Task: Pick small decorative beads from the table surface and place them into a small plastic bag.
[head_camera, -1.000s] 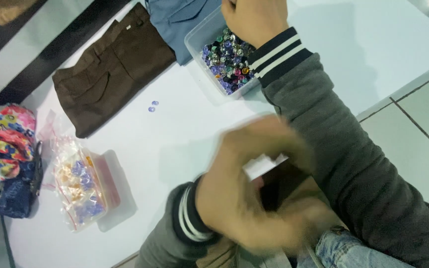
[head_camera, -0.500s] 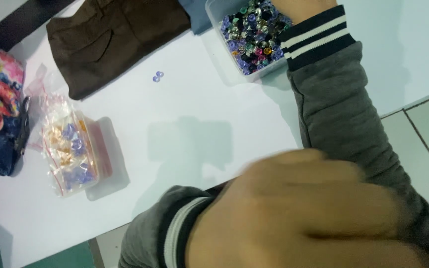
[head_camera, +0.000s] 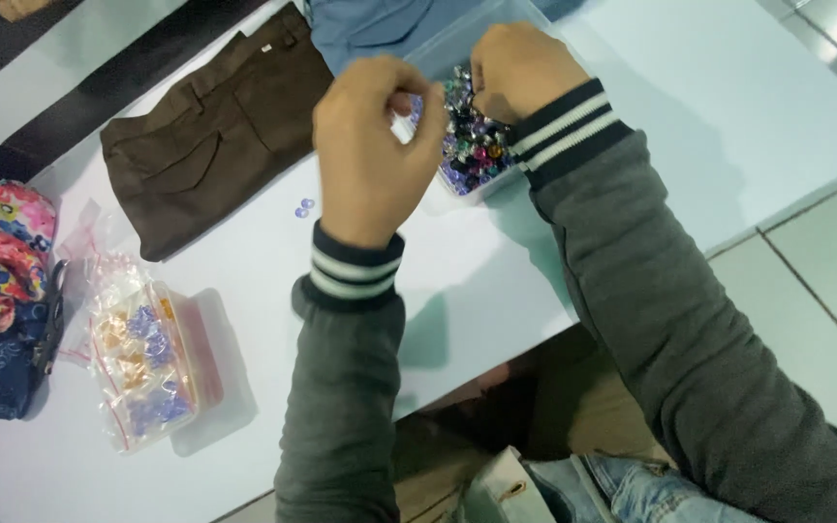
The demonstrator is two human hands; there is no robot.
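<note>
both hands had come together since half a second earlier, now over the clear bead box at upper centre; the left hand was pinched narrow, the right hand curled among beads, contents untellable. brown trousers and bagged beads lay left on the counter, nothing blocking

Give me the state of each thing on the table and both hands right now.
Bead box: open, full of mixed beads.
Left hand: above the table, fingers pinched; contents not visible.
Right hand: over the bead box, fingers curled.
Brown trousers: lying flat.
Bag of beads: lying on a tray.
Two loose beads: on the table.
</note>
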